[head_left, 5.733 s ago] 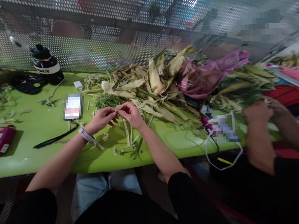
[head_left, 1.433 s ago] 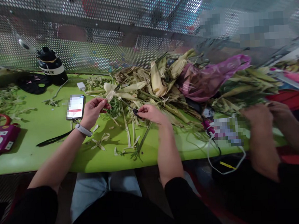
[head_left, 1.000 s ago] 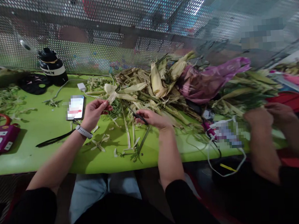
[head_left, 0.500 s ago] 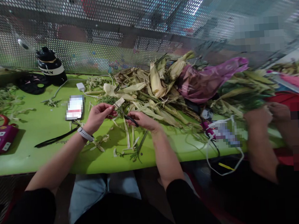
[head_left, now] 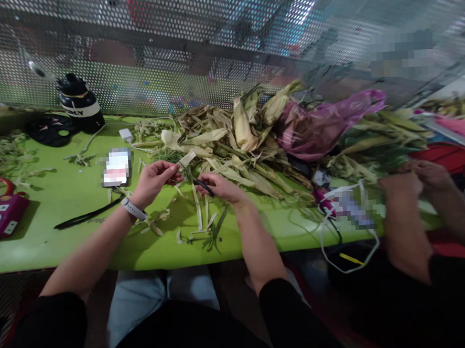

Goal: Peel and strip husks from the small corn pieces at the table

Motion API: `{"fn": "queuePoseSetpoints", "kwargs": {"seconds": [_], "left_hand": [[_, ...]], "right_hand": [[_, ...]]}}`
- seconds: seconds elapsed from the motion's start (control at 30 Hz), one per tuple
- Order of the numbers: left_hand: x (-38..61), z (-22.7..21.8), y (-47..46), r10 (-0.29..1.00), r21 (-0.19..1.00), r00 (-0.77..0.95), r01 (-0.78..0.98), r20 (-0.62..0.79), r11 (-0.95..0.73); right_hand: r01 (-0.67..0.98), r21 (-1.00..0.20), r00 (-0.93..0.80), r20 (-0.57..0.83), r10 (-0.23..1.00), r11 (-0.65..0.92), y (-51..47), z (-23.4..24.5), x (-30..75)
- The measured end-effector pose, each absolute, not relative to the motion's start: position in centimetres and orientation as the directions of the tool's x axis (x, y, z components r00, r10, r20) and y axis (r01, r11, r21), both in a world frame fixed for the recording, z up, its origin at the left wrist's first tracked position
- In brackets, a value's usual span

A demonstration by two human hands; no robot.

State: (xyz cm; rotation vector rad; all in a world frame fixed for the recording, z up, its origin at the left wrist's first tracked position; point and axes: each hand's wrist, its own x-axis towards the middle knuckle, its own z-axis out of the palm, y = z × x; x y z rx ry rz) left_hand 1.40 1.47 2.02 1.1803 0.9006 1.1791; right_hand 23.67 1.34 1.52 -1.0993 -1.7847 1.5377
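My left hand [head_left: 158, 177], with a white watch on its wrist, pinches a pale strip of corn husk [head_left: 187, 158] between thumb and fingers. A pair of dark-handled scissors [head_left: 203, 186] is gripped in my right hand [head_left: 217, 187]. Its blades point up and left toward the strip; whether they touch it I cannot tell. Under and around my hands lie husk scraps [head_left: 198, 210] on the green table [head_left: 142, 250]. Just beyond them is a heap of dry corn husks [head_left: 214, 135].
A phone [head_left: 117, 167] and black strap [head_left: 87, 215] lie left of my hands. Farther left are a purple power strip [head_left: 6, 216] and dark bottle [head_left: 80, 103]. A pink plastic bag [head_left: 316, 127] rests on the right. Another person's hands [head_left: 410, 179] work at the far right.
The husk strip in my left hand has shifted very slightly. My right hand with the scissors is almost unmoved. The other person's hands at the right have moved a little.
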Motion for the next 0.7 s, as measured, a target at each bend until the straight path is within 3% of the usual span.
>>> {"fn": "queuePoseSetpoints", "kwargs": {"seconds": [0.33,0.43,0.5,0.6,0.7], "left_hand": [[1.3,2.2,1.6,0.986,0.972,0.161,-0.233,0.049,-0.01],[1.3,2.2,1.5,0.988,0.973,0.143,-0.229,0.055,-0.021],[1.3,2.1,1.5,0.989,0.97,0.133,-0.241,0.068,-0.034],[1.2,2.0,1.5,0.989,0.965,0.114,-0.256,0.094,-0.062],[1.3,1.9,1.4,0.986,0.967,0.1,-0.232,0.134,-0.108]], "right_hand": [[0.238,-0.969,-0.395,-0.041,0.918,0.06,1.6,1.2,23.5],[0.341,-0.935,-0.299,-0.005,0.954,0.102,2.0,1.1,24.1],[0.548,-0.83,-0.226,-0.029,0.974,0.103,2.2,0.8,24.7],[0.86,-0.502,-0.134,-0.043,0.99,0.095,2.5,0.4,25.4],[0.961,-0.257,-0.105,-0.015,0.994,0.098,2.7,0.1,25.5]]}}
